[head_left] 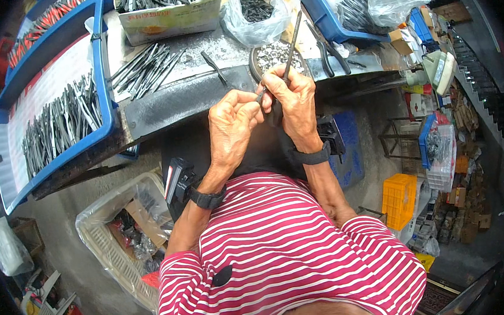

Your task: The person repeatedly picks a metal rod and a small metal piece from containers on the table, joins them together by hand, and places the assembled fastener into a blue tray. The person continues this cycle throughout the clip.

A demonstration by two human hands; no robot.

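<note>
My two hands meet just past the bench's near edge. My left hand [232, 126] is closed, its thumb and fingers pinching a small dark piece [261, 97] whose kind I cannot make out. Beside it, my right hand [292, 101] is wrapped round a long thin dark rod [295, 38], which points up and away. Fingers hide the rod's lower end and where the two meet. Ahead of my left hand lies a single slim black part [214, 66]. Further left is a loose pile of similar black parts [147, 68]. Black-handled pliers [333, 59] rest right of my right hand.
A blue tray [104, 80] of black parts stands at left. Along the back are a carton [170, 23] of parts, a plastic bag [257, 30] of small black pieces and a blue bin [317, 10]. A plastic-lined basket [101, 228] and an orange crate [399, 202] flank me below.
</note>
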